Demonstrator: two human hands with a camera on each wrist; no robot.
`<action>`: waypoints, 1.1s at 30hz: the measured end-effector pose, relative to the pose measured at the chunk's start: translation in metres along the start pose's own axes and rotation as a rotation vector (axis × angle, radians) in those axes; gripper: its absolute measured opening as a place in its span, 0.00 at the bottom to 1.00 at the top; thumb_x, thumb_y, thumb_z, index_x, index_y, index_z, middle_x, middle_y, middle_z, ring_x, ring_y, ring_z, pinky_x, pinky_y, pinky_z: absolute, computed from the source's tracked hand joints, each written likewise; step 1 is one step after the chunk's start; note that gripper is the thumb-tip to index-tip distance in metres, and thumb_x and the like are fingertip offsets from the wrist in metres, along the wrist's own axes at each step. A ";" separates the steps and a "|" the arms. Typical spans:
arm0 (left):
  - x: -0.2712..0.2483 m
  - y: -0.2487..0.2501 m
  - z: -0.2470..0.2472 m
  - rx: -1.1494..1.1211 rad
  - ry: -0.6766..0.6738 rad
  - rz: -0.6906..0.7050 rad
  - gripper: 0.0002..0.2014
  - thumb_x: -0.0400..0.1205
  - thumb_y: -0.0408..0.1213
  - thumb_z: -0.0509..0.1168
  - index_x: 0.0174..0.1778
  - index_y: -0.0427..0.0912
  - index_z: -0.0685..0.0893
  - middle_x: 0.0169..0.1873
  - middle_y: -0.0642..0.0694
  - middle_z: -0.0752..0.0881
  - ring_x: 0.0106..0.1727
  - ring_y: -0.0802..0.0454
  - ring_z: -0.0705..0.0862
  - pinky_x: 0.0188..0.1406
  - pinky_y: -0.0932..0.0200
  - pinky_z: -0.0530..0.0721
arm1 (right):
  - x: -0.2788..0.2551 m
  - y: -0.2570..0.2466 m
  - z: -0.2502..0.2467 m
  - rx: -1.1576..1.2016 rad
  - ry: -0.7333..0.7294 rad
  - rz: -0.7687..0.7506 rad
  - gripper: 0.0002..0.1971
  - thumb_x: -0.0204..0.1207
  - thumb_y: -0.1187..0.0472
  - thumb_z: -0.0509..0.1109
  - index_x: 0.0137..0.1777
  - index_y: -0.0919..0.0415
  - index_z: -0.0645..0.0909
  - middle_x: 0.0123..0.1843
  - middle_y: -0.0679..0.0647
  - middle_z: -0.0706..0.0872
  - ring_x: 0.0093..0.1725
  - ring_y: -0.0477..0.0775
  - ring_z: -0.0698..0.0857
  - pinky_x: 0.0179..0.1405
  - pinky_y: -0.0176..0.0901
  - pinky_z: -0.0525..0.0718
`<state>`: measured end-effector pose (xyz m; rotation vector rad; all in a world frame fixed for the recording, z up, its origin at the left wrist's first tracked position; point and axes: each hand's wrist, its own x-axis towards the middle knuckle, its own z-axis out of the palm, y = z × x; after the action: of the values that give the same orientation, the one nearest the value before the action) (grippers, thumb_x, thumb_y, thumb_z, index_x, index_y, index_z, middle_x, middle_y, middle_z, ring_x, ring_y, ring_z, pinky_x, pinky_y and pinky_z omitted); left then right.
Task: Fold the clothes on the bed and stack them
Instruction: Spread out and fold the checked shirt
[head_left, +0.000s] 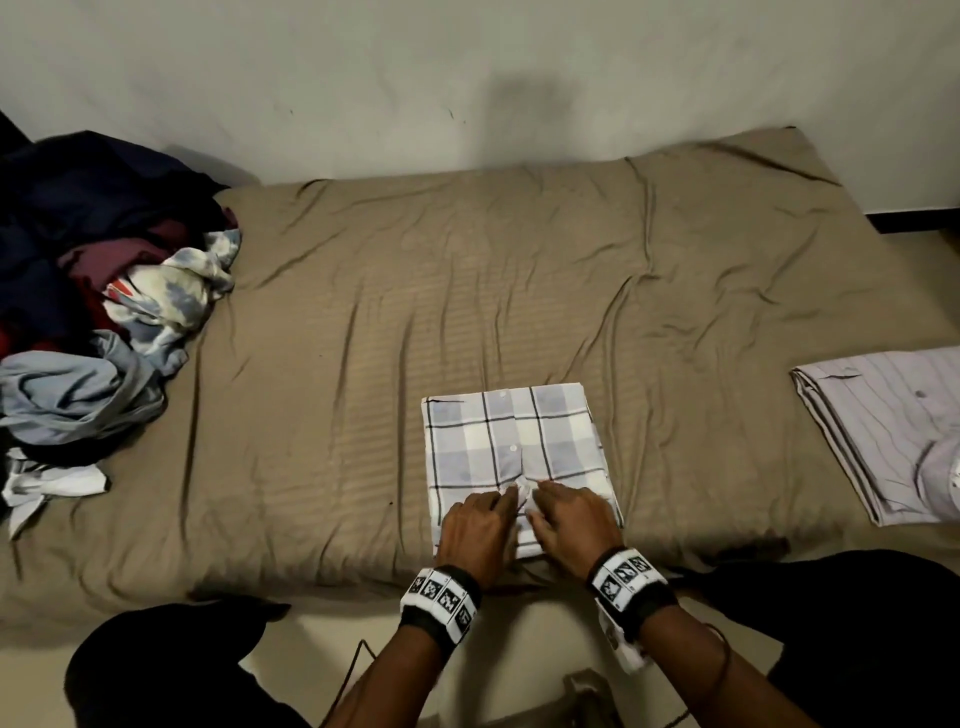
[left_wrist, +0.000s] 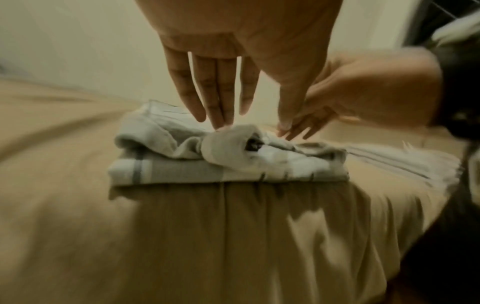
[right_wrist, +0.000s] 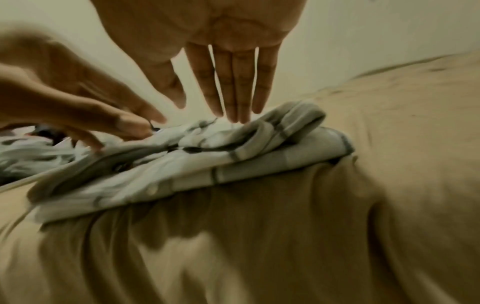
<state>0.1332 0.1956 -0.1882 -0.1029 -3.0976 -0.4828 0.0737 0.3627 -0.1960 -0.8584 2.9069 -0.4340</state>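
Head view, shirt: the plaid shirt (head_left: 511, 452) lies folded into a rectangle at the near edge of the bed (head_left: 467, 291), button placket up, collar end toward the person.
Head view, hands: left hand (head_left: 475, 535) and right hand (head_left: 574, 527) rest side by side on the collar (head_left: 521, 493), fingers extended onto the cloth.
Head view, surroundings: a folded striped shirt (head_left: 893, 431) sits well apart at the right edge; a pile of unfolded clothes (head_left: 104, 291) sits at the far left.
Left wrist view, fingers: left-hand fingers (left_wrist: 219, 98) are straight, tips touching a raised roll of collar; the right hand (left_wrist: 363, 92) comes in from the side, fingertips on the fabric. Image blurred.
Left wrist view, shirt look: layered edges mostly square, collar bunched and lumpy on top.
Right wrist view, fingers: right-hand fingers (right_wrist: 236, 86) are straight and together, tips on the collar hump; whether the left hand (right_wrist: 78, 98) pinches the cloth cannot be told through the blur.
Risk 1: the collar likely springs back up once pressure is off, leaving an uneven top for stacking.
Risk 2: the shirt sits at the mattress edge; a pull toward the person could slide it off or loosen the layers.
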 end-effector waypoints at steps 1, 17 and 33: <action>-0.004 -0.003 -0.005 -0.088 0.079 -0.061 0.25 0.71 0.58 0.75 0.61 0.50 0.87 0.41 0.50 0.90 0.41 0.47 0.89 0.33 0.56 0.86 | 0.001 0.007 -0.005 0.060 0.076 0.054 0.15 0.74 0.46 0.69 0.51 0.56 0.88 0.51 0.53 0.92 0.45 0.59 0.90 0.39 0.46 0.86; 0.024 -0.061 -0.005 -0.715 0.039 -0.998 0.28 0.85 0.60 0.63 0.65 0.36 0.78 0.64 0.33 0.82 0.65 0.33 0.82 0.64 0.46 0.79 | 0.036 0.086 0.005 0.988 0.077 0.883 0.29 0.64 0.45 0.85 0.62 0.56 0.82 0.54 0.54 0.91 0.53 0.55 0.90 0.58 0.52 0.87; 0.023 -0.076 -0.008 -1.295 0.025 -0.718 0.29 0.82 0.61 0.66 0.71 0.44 0.84 0.64 0.47 0.90 0.67 0.47 0.88 0.73 0.37 0.80 | 0.035 0.075 -0.022 1.465 -0.148 0.692 0.20 0.81 0.70 0.70 0.73 0.65 0.79 0.61 0.62 0.90 0.46 0.53 0.92 0.39 0.45 0.90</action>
<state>0.1057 0.1220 -0.2030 0.9756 -2.1151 -2.2733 0.0017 0.4093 -0.1968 0.3088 1.6923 -1.8088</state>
